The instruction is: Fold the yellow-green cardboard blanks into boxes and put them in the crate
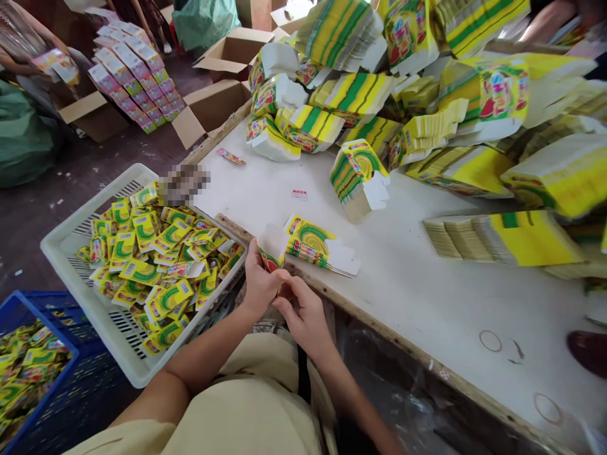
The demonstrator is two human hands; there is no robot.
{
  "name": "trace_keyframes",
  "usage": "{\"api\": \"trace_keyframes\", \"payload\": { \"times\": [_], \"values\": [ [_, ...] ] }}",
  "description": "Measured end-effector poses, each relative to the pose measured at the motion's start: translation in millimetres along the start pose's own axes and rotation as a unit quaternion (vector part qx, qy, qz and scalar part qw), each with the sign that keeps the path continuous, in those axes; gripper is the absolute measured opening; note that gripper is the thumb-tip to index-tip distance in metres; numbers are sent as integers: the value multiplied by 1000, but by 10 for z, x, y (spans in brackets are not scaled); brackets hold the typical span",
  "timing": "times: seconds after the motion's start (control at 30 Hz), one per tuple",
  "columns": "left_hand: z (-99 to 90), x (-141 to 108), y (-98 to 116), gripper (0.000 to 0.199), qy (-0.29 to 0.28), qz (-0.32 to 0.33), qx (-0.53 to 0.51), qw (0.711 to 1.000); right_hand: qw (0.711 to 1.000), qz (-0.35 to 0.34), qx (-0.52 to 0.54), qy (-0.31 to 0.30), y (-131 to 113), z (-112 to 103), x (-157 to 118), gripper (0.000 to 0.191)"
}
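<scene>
A small yellow and green carton (271,258) with a raised white flap is between my hands at the table's near edge. My left hand (258,284) is closed around its side. My right hand (303,311) has its fingertips pinched at the carton's lower end, partly hidden by the left fingers. Just beyond them, a short stack of flat yellow cartons (313,243) lies on the white table (393,284). To the left, a white plastic basket (64,253) holds many folded yellow cartons (165,297).
Bundles of flat cartons (351,95) are heaped across the table's far side, one bundle (358,177) standing nearer. A blue crate (90,360) sits low at left. Open cardboard boxes (213,104), stacked pink packages (137,76) and a person (28,38) are behind.
</scene>
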State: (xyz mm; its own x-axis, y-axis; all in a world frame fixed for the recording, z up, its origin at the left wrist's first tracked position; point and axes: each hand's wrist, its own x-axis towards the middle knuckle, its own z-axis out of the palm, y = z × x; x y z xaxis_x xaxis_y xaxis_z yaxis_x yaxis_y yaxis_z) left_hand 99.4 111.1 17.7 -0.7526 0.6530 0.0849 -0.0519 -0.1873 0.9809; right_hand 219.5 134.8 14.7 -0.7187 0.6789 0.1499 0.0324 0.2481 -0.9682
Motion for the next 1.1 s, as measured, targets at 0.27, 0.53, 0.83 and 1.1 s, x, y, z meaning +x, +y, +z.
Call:
{"api": "trace_keyframes", "payload": {
  "times": [0.27, 0.53, 0.83, 1.1],
  "values": [
    [-26, -11, 28, 52, -50, -31, -2, 998, 997, 39, 26, 67, 11, -186, 39, 16],
    [-273, 200, 299, 58, -150, -30, 20, 988, 977, -38, -138, 155, 32, -479, 24, 17],
    [-218, 151, 570, 77, -382, 31, 398, 834, 924, -220, -269, 161, -41, -487, -11, 43],
    [-154, -52, 179, 71, -386, 156, 381, 825, 934, 182, 289, 105, 127, -331, 35, 54]
  ]
}}
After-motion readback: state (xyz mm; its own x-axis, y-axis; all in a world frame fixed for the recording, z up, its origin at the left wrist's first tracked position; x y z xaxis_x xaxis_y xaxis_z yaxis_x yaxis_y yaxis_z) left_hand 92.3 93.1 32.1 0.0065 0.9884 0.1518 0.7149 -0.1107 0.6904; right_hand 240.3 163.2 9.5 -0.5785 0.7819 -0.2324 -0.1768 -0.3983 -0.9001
